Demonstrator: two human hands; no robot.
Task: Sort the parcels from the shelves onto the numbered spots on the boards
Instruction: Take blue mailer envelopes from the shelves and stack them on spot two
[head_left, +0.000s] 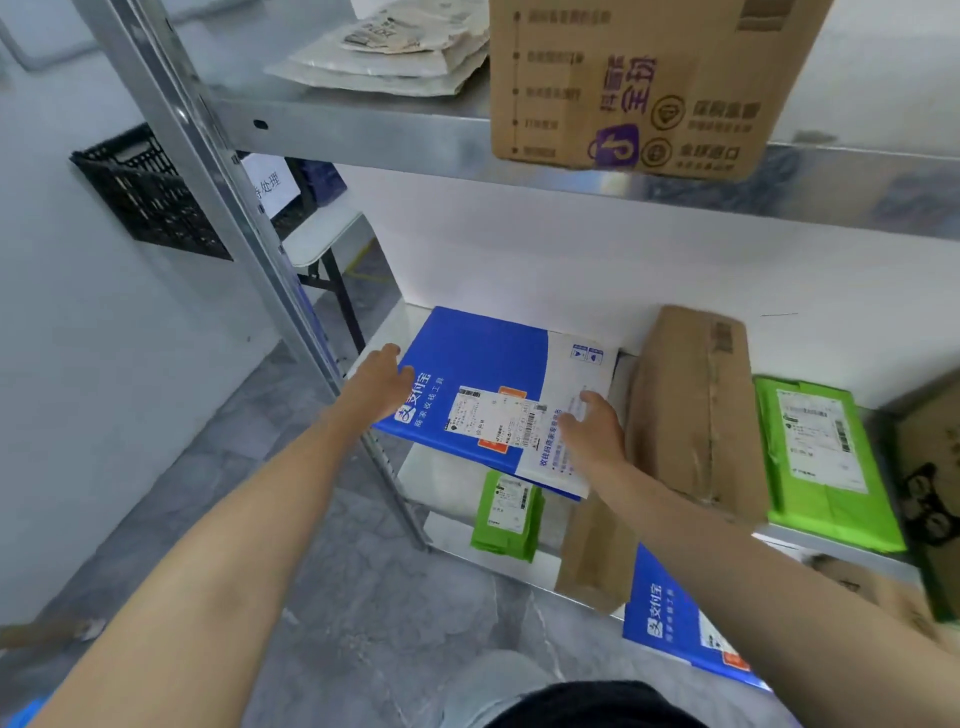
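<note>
Lower right of frame: second blue-and-white box (675, 623) on bottom shelf, small green mailer (506, 514) beside it. 
Centre: left hand (382, 382) open, fingers at left edge of blue-and-white flat box (483, 384) on middle shelf (831, 540); right hand (592, 428) open, palm flat on its white end. 
Right: brown parcel (691, 405), green mailer (821, 462). 
Top: cardboard box (639, 83), white mailers (384, 52).
</note>
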